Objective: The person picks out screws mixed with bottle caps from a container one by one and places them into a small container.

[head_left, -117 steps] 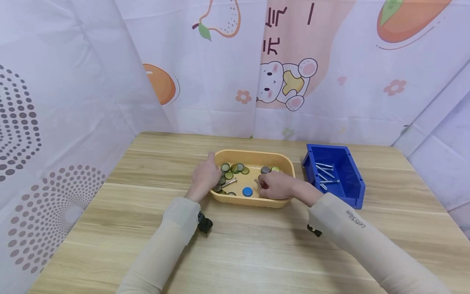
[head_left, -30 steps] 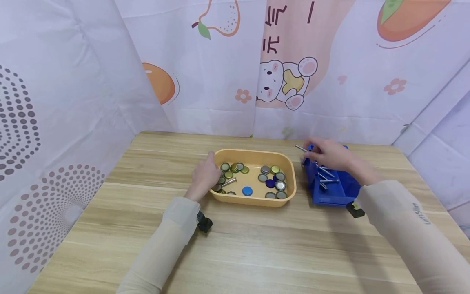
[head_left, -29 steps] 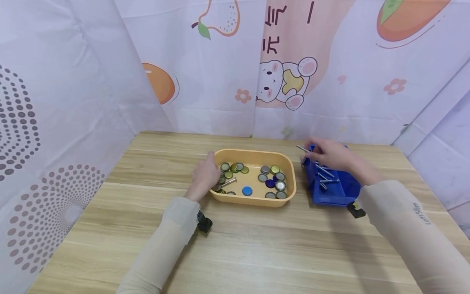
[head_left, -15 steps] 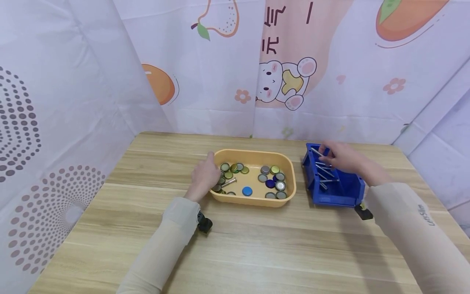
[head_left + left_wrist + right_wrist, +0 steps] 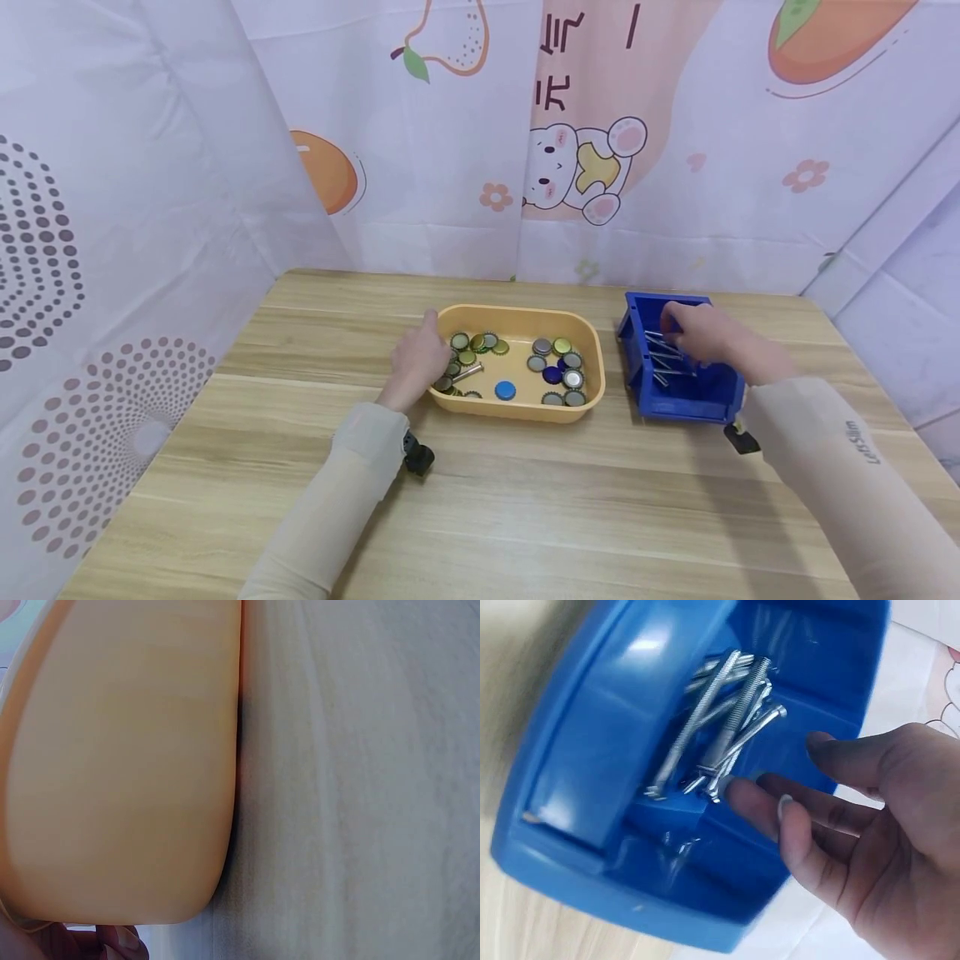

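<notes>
My left hand grips the left end of a yellow plastic tray; in the left wrist view its curled fingers show at the tray's end. Inside the tray are several bottle caps, among them a light blue cap, and one silver bolt at the left. Over a blue plastic bin is my right hand, its fingers loosely bent and holding nothing. Several long silver bolts lie crossed in the bin, just beyond the fingertips in the right wrist view.
Tray and bin stand side by side on a wood-grain table, with a narrow gap between them. A printed white curtain hangs behind the table's back edge, and more cloth hangs at both sides.
My right hand has gone from the tray to the bin with a bolt, lowered it inside and let it go. My left hand has stayed at the tray's left end.
</notes>
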Demonstrator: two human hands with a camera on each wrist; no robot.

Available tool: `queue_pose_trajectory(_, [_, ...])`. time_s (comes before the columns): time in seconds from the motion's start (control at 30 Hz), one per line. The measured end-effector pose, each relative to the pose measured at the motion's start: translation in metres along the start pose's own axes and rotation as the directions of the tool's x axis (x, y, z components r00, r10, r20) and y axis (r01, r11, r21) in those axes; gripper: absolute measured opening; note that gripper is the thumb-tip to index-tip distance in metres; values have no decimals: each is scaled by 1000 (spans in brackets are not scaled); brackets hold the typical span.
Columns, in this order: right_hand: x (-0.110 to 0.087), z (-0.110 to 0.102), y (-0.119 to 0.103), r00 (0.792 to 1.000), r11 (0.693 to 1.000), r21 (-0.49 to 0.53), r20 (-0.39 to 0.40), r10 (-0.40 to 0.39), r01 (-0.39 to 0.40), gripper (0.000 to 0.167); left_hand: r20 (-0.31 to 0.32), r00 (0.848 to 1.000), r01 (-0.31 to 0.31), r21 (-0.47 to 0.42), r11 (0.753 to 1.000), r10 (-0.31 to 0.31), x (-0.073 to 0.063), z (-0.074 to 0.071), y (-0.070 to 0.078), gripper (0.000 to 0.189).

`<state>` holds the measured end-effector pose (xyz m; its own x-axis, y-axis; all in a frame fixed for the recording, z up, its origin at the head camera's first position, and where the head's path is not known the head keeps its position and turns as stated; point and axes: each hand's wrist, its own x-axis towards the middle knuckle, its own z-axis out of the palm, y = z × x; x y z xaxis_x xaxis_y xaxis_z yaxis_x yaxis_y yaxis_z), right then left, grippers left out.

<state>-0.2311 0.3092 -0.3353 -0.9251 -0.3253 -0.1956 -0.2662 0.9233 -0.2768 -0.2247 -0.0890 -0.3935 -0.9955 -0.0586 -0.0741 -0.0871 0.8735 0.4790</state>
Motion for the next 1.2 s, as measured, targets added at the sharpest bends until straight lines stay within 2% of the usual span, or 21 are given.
queue_pose_trajectory(0.2, [9, -7, -13, 992, 993, -99, -101, -68, 58, 17, 4, 1000, -2, -6, 1000, 2, 0, 0, 0, 43])
queue_pose_trajectory(0.47, [17, -15, -40, 992, 990, -126, -99, -75, 62, 23, 7, 1000, -3, -6, 1000, 3, 0, 1, 0, 44])
queue_pose_trajectory(0.67, [21, -20, -64, 995, 987, -158, -90, -31, 17, 27, 9, 1000, -3, -9, 1000, 3, 1, 0, -1, 45])
queue_pose_trajectory(0.8, [25, -22, -80, 992, 984, -176, -118, -50, 29, 26, 8, 1000, 3, -10, 1000, -3, 2, 0, -1, 48])
queue_pose_trajectory(1.0, [35, -16, -107, 985, 973, -215, -129, -119, 89, 29, 3, 1000, 2, 4, 1000, -2, 2, 0, -1, 46])
queue_pose_trajectory(1.2, [48, 2, -133, 979, 967, -200, -103, -179, 155, 35, 2, 1000, 2, 11, 1000, -2, 3, 1, -1, 48])
